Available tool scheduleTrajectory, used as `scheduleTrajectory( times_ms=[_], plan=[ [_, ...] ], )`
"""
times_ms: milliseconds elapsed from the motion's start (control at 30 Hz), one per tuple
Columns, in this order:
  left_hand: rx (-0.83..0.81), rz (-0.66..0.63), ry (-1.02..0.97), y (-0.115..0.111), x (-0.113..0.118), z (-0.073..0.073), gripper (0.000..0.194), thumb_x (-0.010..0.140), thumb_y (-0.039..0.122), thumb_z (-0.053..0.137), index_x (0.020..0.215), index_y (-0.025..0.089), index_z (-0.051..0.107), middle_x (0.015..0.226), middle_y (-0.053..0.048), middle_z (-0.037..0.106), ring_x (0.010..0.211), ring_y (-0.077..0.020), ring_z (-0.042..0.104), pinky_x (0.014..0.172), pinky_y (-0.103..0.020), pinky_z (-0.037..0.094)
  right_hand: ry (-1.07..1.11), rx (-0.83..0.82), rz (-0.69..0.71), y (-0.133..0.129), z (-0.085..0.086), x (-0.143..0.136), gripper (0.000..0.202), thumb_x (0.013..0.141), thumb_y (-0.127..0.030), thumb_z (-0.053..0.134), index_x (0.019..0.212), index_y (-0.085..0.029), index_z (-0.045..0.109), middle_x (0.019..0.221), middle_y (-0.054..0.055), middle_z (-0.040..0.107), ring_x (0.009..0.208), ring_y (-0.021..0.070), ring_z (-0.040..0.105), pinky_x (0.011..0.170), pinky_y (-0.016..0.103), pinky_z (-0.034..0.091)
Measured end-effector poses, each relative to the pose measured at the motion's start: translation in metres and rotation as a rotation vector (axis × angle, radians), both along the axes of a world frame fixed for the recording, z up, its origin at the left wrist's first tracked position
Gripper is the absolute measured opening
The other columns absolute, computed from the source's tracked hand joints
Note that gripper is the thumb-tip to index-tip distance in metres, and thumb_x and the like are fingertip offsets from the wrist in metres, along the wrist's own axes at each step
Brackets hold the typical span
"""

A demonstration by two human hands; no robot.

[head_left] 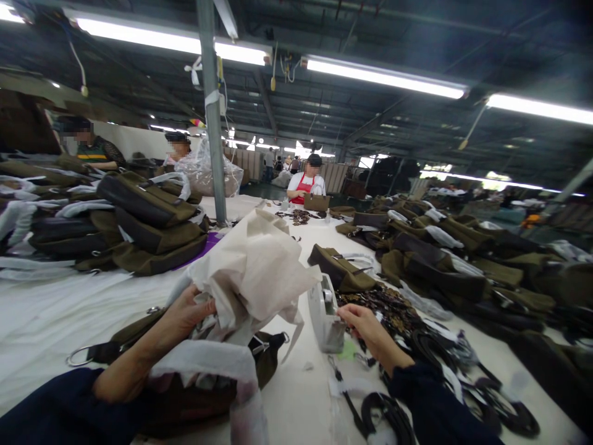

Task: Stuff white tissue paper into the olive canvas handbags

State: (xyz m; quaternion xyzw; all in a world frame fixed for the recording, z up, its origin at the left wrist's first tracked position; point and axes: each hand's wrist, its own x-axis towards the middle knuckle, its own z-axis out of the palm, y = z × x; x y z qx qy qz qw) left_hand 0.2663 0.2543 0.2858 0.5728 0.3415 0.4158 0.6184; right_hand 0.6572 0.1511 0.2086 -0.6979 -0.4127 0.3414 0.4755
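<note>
The fingers of the left hand are closed on a bunch of crumpled cream paper, gripping it at its lower left edge. The paper rises in a loose heap above an olive bag that lies on the table right in front of the person, its metal ring pointing left. The right hand sits just beside a small grey metal box; its fingers curl toward the box's side, but I cannot tell whether they grip it. Behind that hand lies a heap of small dark metal fittings, and black straps coil near the right sleeve. Another olive bag lies past the box. Stacks of finished bags rise at the left, and more are spread along the right. A grey pole stands at the table's middle. A person in a red apron sits at the far end, with two others at the far left.
</note>
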Motion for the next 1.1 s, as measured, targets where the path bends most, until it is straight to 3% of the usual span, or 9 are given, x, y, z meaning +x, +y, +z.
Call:
scheduleTrajectory(
  times_ms=[233,433,633,767,967,1100],
  plan=[
    [-0.009,-0.021,0.003,0.006,-0.001,-0.007,0.073,0.061,0.036,0.087,0.125,0.017,0.060,0.102,-0.008,0.077,0.105,-0.0319,0.068,0.093,-0.036,0.052,-0.014,0.046,-0.037,-0.010,-0.006,-0.005,0.035,0.070,-0.052,0.069,0.074,-0.017,0.062,0.057,-0.006,0.042,0.049,0.0080,0.033,0.043,0.021,0.022],
    [-0.007,-0.039,0.001,0.002,0.001,-0.002,0.065,0.064,0.038,0.086,0.121,0.017,0.063,0.097,-0.007,0.078,0.105,-0.0312,0.068,0.097,-0.036,0.050,0.021,0.082,-0.052,-0.011,-0.006,-0.009,0.036,0.069,-0.052,0.070,0.074,-0.017,0.062,0.056,-0.005,0.045,0.047,0.0076,0.032,0.041,0.021,0.020],
    [-0.005,-0.021,-0.004,-0.002,0.004,0.003,0.064,0.057,0.040,0.088,0.115,0.023,0.070,0.097,-0.006,0.078,0.103,-0.0316,0.070,0.090,-0.034,0.055,0.101,0.150,-0.066,0.004,0.008,-0.011,0.037,0.069,-0.052,0.071,0.075,-0.018,0.060,0.059,-0.006,0.047,0.046,0.0059,0.030,0.041,0.021,0.021],
    [-0.016,-0.020,0.002,-0.001,0.003,0.002,0.068,0.056,0.038,0.089,0.119,0.019,0.067,0.097,-0.007,0.078,0.102,-0.0328,0.070,0.089,-0.035,0.055,0.207,0.074,-0.035,0.000,0.016,-0.016,0.036,0.066,-0.049,0.075,0.072,-0.017,0.059,0.063,-0.004,0.048,0.047,0.0050,0.029,0.040,0.020,0.019],
    [-0.044,-0.067,-0.018,0.000,0.000,-0.003,0.074,0.064,0.034,0.086,0.128,0.015,0.056,0.101,-0.009,0.077,0.106,-0.0328,0.068,0.091,-0.037,0.054,0.311,-0.010,-0.097,-0.036,-0.004,-0.025,0.038,0.064,-0.050,0.076,0.075,-0.017,0.060,0.072,-0.003,0.049,0.052,0.0051,0.032,0.042,0.018,0.017],
    [-0.040,-0.079,-0.021,0.001,0.001,-0.004,0.075,0.066,0.035,0.085,0.131,0.015,0.053,0.103,-0.009,0.076,0.107,-0.0330,0.067,0.090,-0.037,0.054,0.347,-0.055,-0.133,-0.043,-0.020,-0.025,0.040,0.061,-0.049,0.078,0.077,-0.016,0.062,0.074,-0.003,0.050,0.052,0.0050,0.032,0.042,0.017,0.018]
  ],
)
